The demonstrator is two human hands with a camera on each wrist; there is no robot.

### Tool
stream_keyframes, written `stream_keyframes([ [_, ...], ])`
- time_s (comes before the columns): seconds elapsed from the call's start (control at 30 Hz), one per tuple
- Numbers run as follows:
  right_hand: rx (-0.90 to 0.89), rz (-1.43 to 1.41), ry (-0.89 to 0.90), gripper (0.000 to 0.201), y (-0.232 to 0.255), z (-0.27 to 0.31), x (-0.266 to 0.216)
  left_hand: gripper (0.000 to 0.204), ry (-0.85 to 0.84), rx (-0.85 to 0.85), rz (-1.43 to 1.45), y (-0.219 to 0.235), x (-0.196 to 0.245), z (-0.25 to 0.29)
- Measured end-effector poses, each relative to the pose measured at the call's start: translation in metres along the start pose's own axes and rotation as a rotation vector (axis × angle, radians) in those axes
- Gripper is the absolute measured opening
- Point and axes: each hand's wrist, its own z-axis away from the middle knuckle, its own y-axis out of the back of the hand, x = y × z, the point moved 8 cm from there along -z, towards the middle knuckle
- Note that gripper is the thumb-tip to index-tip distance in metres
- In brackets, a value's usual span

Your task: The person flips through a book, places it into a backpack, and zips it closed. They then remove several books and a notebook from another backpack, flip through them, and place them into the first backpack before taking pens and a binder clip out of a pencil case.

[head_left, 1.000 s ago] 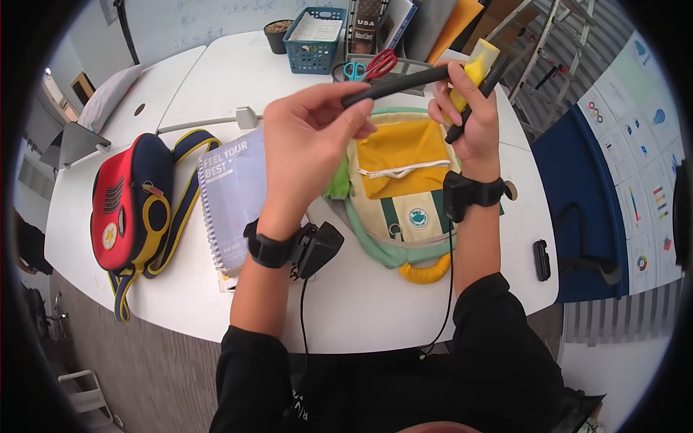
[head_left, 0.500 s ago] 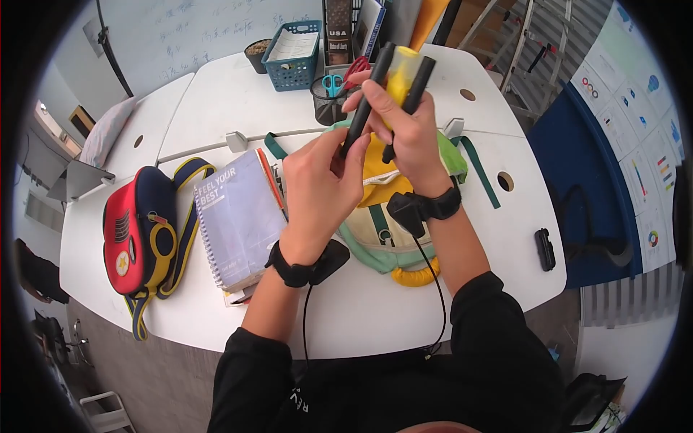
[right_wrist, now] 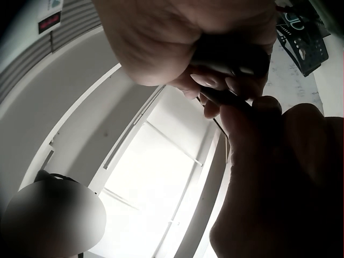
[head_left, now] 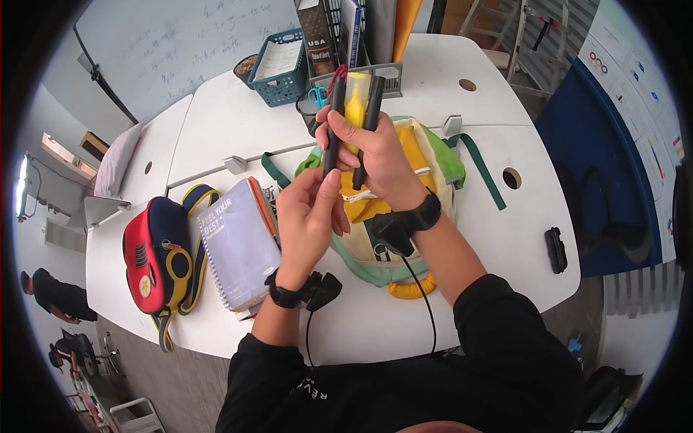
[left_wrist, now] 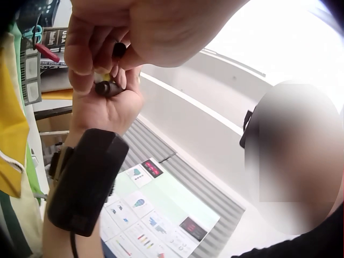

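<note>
Slim black pen (head_left: 333,150), pinched by the left hand (head_left: 309,220); the right hand (head_left: 390,162) grips a yellow plastic highlighter (head_left: 355,108) and second black pen (head_left: 372,108).

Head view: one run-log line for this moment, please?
left hand: pinches black cylindrical marker at lower end; right hand: holds it, yellow translucent-capped highlighter, second black marker; beneath: cream-and-yellow fabric backpack

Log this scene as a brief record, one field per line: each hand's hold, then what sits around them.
Left hand: pinches the lower end of one black cylindrical pen
Right hand: holds that same pen, a second black cylindrical pen and a yellow highlighter
Beneath hands: cream, yellow and green fabric backpack
Left of backpack, head view: lilac spiral-bound notebook, then red-and-navy bag
Further back: blue plastic basket holding paper
</note>
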Motion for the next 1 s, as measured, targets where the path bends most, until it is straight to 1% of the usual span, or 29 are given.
stream_keyframes([
  [0.03, 0.003, 0.025, -0.020, 0.023, 0.002, -0.002, 0.003, 0.033, 0.055, -0.045, 0.061, -0.001, -0.003, -0.002],
  [0.07, -0.001, 0.024, -0.033, 0.023, 0.009, -0.006, 0.004, 0.033, 0.061, -0.033, 0.066, 0.002, -0.002, -0.001],
  [0.13, 0.021, -0.364, 0.001, 0.022, 0.036, -0.019, -0.003, 0.030, 0.333, -0.327, 0.407, -0.022, -0.016, 0.013],
  [0.17, 0.147, -0.329, 0.078, 0.023, 0.064, -0.023, -0.020, 0.028, 0.370, -0.455, 0.514, -0.033, -0.017, 0.021],
  [0.2, 0.209, -0.277, 0.133, 0.025, 0.071, -0.019, -0.041, 0.028, 0.358, -0.435, 0.531, -0.034, -0.015, 0.023],
  [0.27, 0.158, -0.287, 0.139, 0.027, 0.060, -0.018, -0.044, 0.027, 0.040, -0.171, 0.313, -0.015, 0.012, 0.014],
  [0.3, 0.153, -0.231, 0.134, 0.027, 0.047, -0.016, -0.043, 0.023, -0.012, -0.193, 0.325, -0.008, 0.021, 0.010],
  [0.33, 0.146, -0.178, 0.130, 0.028, 0.033, -0.014, -0.040, 0.023, -0.004, -0.201, 0.318, -0.012, 0.020, 0.009],
  [0.37, 0.102, -0.183, 0.142, 0.028, 0.022, -0.014, -0.038, 0.022, -0.020, -0.135, 0.329, -0.010, 0.020, 0.006],
  [0.4, 0.089, -0.266, 0.124, 0.030, 0.020, -0.017, -0.031, 0.021, -0.040, -0.063, 0.339, -0.003, 0.020, 0.005],
  [0.43, 0.087, -0.293, 0.104, 0.029, 0.020, -0.019, -0.024, 0.019, -0.044, -0.128, 0.281, -0.005, 0.016, 0.004],
  [0.53, 0.072, -0.360, 0.074, 0.028, 0.012, -0.018, -0.010, 0.018, -0.024, -0.171, 0.152, -0.006, 0.003, 0.002],
  [0.6, 0.067, -0.391, 0.078, 0.028, 0.008, -0.016, -0.005, 0.018, -0.030, -0.146, 0.141, -0.003, -0.001, 0.002],
  [0.67, 0.049, -0.387, 0.067, 0.027, 0.005, -0.016, -0.003, 0.018, -0.047, -0.099, 0.081, 0.002, 0.004, 0.001],
  [0.73, 0.045, -0.380, 0.080, 0.027, 0.005, -0.016, -0.004, 0.019, -0.143, 0.009, -0.036, 0.015, 0.021, 0.004],
  [0.8, 0.035, -0.369, 0.085, 0.027, 0.003, -0.017, -0.004, 0.017, -0.188, 0.086, -0.148, 0.030, 0.034, 0.006],
  [0.93, 0.036, -0.276, 0.072, 0.026, 0.002, -0.018, 0.002, 0.015, -0.162, 0.134, -0.157, 0.053, 0.033, 0.005],
  [1.0, 0.056, -0.225, 0.124, 0.025, 0.002, -0.018, -0.001, 0.016, -0.198, 0.136, -0.331, 0.058, 0.035, 0.002],
])
